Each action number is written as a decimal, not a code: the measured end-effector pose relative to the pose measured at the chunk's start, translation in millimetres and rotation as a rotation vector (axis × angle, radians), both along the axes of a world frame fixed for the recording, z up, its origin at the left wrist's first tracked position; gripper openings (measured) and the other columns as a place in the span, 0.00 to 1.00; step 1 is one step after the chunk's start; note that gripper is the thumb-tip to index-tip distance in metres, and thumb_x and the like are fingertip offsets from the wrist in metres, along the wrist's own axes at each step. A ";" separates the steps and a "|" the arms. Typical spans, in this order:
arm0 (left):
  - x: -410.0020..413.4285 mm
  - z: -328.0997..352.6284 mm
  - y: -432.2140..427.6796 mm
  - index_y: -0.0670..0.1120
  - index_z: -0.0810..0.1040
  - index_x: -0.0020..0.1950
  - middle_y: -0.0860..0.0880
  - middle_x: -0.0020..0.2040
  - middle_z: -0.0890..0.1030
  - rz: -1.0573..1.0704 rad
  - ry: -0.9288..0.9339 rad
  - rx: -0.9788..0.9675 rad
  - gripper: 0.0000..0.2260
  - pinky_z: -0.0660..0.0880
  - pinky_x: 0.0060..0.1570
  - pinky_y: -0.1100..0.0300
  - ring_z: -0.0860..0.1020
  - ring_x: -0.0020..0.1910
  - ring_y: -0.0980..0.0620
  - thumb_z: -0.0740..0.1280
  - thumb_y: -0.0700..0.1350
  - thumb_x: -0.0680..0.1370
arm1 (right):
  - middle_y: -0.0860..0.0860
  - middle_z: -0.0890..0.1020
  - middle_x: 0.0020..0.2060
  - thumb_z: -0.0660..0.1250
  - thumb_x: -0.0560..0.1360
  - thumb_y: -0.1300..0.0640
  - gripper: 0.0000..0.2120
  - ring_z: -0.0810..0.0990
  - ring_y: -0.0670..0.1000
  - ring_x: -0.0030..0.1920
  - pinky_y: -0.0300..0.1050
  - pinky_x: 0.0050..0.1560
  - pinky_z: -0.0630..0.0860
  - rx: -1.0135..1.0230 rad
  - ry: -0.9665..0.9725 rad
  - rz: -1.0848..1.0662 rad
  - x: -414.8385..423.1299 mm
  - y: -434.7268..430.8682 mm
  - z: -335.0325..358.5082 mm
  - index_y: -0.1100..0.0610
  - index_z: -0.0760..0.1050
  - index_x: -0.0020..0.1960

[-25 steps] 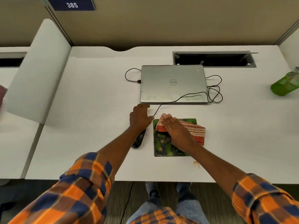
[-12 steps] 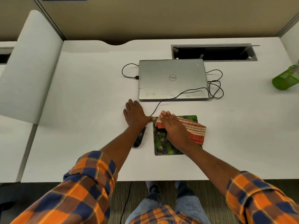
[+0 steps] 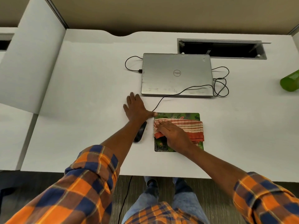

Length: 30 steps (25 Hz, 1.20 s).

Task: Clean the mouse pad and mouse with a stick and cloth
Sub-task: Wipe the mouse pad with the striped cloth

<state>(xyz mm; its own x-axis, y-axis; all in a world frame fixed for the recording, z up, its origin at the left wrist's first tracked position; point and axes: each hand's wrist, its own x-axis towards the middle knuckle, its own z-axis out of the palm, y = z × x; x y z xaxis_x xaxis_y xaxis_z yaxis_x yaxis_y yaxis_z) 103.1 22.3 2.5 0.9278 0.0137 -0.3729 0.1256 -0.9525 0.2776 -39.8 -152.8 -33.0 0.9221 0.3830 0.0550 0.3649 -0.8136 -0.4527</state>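
A green patterned mouse pad (image 3: 178, 115) lies on the white desk (image 3: 80, 126). A folded red-and-cream striped cloth (image 3: 191, 126) rests on it, and my right hand (image 3: 173, 135) lies flat on the cloth's left part, pressing it down. Flat on the desk to the left of the pad is my left hand (image 3: 136, 109), fingers spread, its thumb touching the pad's top-left corner. A black mouse (image 3: 140, 132) sits beside the pad, partly under my left wrist. No stick is in view.
A closed silver laptop (image 3: 177, 74) sits behind the pad, with black cables (image 3: 220, 84) looping at its right and left. A cable hatch (image 3: 221, 48) opens behind it. A green bottle (image 3: 290, 82) stands far right. A white divider panel (image 3: 30, 62) rises at left.
My left hand went from loosely curled to flat and spread on the desk. My right hand slid the cloth slightly back toward me on the pad. The view tilted down.
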 end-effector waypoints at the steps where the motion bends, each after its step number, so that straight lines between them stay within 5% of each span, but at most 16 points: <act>1: 0.3 0.2 -0.3 0.44 0.56 0.84 0.43 0.86 0.52 0.001 -0.003 0.002 0.60 0.56 0.81 0.38 0.50 0.86 0.42 0.81 0.69 0.63 | 0.58 0.78 0.73 0.74 0.69 0.74 0.32 0.75 0.57 0.75 0.52 0.77 0.71 0.004 0.021 0.017 -5.5 -1.9 0.8 0.60 0.78 0.72; 12: 1.2 1.5 0.2 0.44 0.55 0.84 0.43 0.86 0.51 -0.034 0.002 0.021 0.61 0.57 0.80 0.37 0.50 0.85 0.40 0.80 0.71 0.63 | 0.55 0.81 0.71 0.77 0.67 0.71 0.34 0.80 0.56 0.70 0.48 0.71 0.72 -0.040 0.162 0.244 -51.8 -35.3 24.8 0.55 0.78 0.71; 15: 1.1 1.8 1.0 0.44 0.53 0.84 0.42 0.87 0.50 -0.043 0.015 0.023 0.62 0.56 0.81 0.37 0.49 0.86 0.40 0.80 0.71 0.63 | 0.53 0.81 0.70 0.74 0.74 0.68 0.28 0.79 0.52 0.70 0.45 0.70 0.76 0.101 0.162 0.070 -27.8 -30.8 38.4 0.53 0.77 0.72; 18: 1.0 1.3 1.3 0.44 0.54 0.84 0.42 0.87 0.50 -0.048 0.011 0.029 0.61 0.57 0.80 0.37 0.49 0.85 0.39 0.79 0.72 0.64 | 0.56 0.83 0.67 0.74 0.75 0.67 0.23 0.81 0.57 0.68 0.55 0.66 0.81 0.122 0.166 -0.027 -3.4 -4.9 35.1 0.57 0.79 0.69; 26: -1.1 7.1 2.6 0.43 0.54 0.84 0.42 0.87 0.50 -0.060 0.012 0.015 0.62 0.57 0.81 0.38 0.50 0.86 0.40 0.79 0.72 0.63 | 0.56 0.79 0.72 0.77 0.67 0.71 0.35 0.78 0.57 0.72 0.56 0.71 0.77 -0.038 0.215 0.222 -66.5 -19.0 19.7 0.55 0.77 0.73; 30: -1.8 6.7 2.4 0.43 0.52 0.85 0.42 0.87 0.49 -0.075 0.022 0.020 0.62 0.56 0.81 0.38 0.49 0.86 0.40 0.79 0.71 0.65 | 0.52 0.84 0.66 0.75 0.70 0.69 0.28 0.82 0.53 0.66 0.53 0.64 0.82 0.000 0.254 0.271 -61.7 -39.6 35.9 0.51 0.80 0.68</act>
<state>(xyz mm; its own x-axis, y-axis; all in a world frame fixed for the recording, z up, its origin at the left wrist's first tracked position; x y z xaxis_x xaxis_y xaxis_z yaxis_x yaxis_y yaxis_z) 101.3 24.6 9.3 0.9182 -0.0482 -0.3932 0.0592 -0.9647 0.2566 -101.4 -192.4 2.9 0.7712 0.6155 -0.1628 0.4432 -0.7026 -0.5566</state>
